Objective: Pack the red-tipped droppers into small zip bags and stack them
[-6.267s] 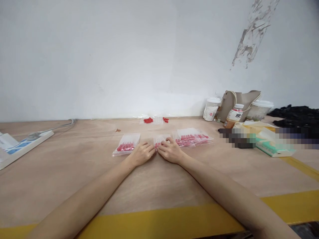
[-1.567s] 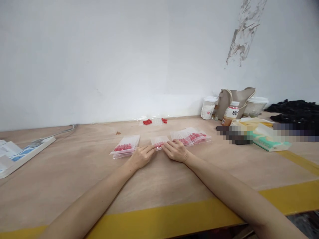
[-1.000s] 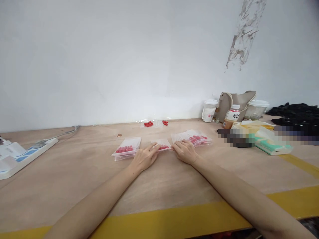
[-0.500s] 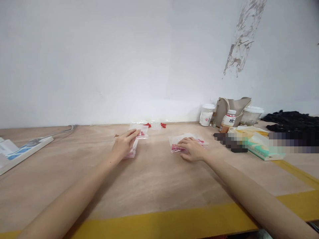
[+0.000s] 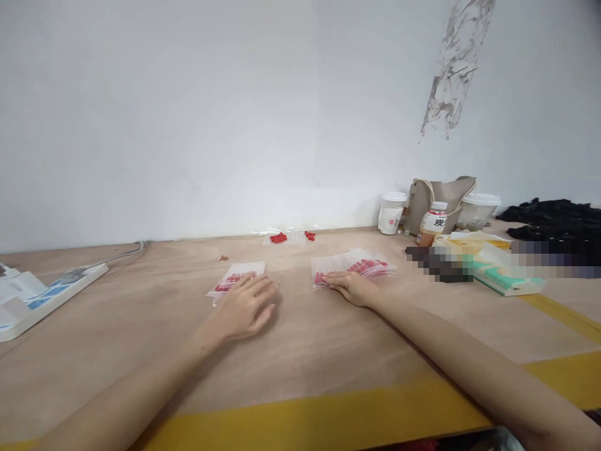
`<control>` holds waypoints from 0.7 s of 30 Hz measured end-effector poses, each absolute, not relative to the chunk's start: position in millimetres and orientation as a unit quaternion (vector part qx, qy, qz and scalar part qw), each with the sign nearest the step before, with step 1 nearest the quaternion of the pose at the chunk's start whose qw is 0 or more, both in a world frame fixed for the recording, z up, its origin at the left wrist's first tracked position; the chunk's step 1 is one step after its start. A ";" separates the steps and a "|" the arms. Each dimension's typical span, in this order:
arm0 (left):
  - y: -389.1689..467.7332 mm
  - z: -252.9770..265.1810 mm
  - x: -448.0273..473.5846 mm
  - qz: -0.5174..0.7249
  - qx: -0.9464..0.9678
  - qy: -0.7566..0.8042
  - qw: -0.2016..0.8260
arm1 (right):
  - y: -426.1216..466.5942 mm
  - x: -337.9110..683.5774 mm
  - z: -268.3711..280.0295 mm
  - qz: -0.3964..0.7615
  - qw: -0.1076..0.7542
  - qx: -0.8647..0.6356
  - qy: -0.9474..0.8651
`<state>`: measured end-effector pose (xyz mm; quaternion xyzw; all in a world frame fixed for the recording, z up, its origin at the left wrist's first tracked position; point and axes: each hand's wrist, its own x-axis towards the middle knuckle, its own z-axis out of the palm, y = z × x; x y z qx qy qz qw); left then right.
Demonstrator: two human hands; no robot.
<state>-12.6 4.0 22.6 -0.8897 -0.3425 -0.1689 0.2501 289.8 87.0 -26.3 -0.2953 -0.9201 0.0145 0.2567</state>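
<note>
On the left lies a small pile of clear plastic zip bags (image 5: 235, 275) with small red pieces inside. My left hand (image 5: 246, 305) is at the pile's near right edge, fingers stretched out and thumb apart, with nothing visible in it. A fanned row of similar bags (image 5: 369, 266) lies to the right, red pieces along its near side. My right hand (image 5: 354, 288) rests at the row's near left edge, its extended fingertips lying on the leftmost bag. The undersides of its fingers are hidden.
Loose red pieces (image 5: 278, 238) lie on clear plastic by the wall. A power strip (image 5: 56, 297) stands left. At right are a white-lidded cup (image 5: 392, 213), a bottle (image 5: 432, 224), a grey bag (image 5: 451, 194), a green-and-white packet (image 5: 507, 275) and black cloth (image 5: 558, 219).
My left hand has let go of a bag, which now lies on the left pile, and has drawn back toward me. My right hand's fingers have come closer together on the fanned bags.
</note>
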 end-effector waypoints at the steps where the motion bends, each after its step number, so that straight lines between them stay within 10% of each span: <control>1: 5.8 20.8 -1.2 -0.171 -0.902 -0.333 0.216 | 87.6 282.5 -26.5 0.025 0.260 -0.280 -0.924; 21: 57.7 -25.0 29.7 -0.286 -0.900 -0.290 0.158 | 79.4 269.5 -20.9 -0.325 0.231 -0.243 -0.884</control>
